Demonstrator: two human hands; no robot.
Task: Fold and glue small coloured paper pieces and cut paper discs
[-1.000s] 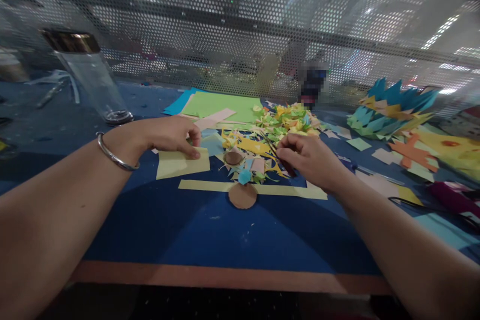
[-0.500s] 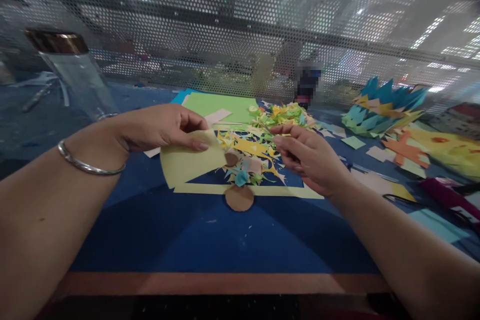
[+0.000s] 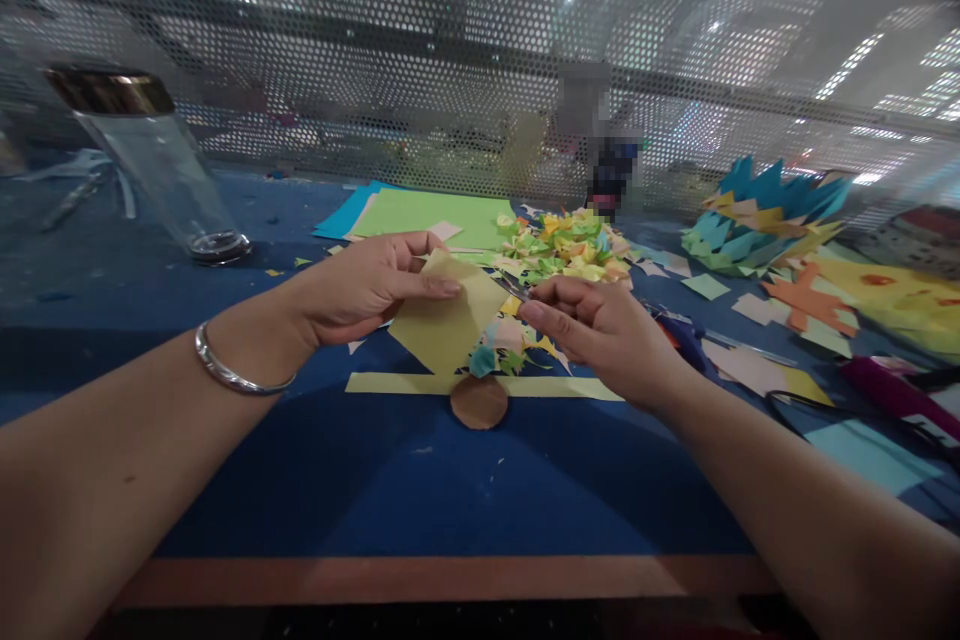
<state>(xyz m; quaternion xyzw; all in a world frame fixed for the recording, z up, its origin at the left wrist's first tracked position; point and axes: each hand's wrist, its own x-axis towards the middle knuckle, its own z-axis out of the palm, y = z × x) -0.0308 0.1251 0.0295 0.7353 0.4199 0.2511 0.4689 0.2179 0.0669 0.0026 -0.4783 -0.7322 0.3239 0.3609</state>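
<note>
My left hand (image 3: 390, 285) pinches a pale yellow sheet of paper (image 3: 457, 320) between thumb and fingers, holding it above the table. Closed around a pair of scissors (image 3: 512, 286), my right hand (image 3: 600, 325) is just right of the sheet; only the metal blades show, close to the paper's right edge. Their handles are hidden by the fingers. Below the sheet lies a long pale yellow paper strip (image 3: 397, 383), crossed by a round brown cardboard disc (image 3: 478, 404). Behind the disc sit a crumpled blue paper piece (image 3: 482, 362) and several cut scraps.
A heap of cut paper pieces (image 3: 570, 245) and a stack of green and blue sheets (image 3: 450, 215) lie beyond my hands. A glass bottle (image 3: 161, 170) stands left. Rightward are a layered paper crown (image 3: 765, 215), an orange paper cross (image 3: 810, 298) and a magenta tool (image 3: 896, 395).
My left hand has moved right with the yellow sheet, which now covers part of the scraps. My right hand has come slightly lower, and the scissors' blades now meet the sheet's edge area.
</note>
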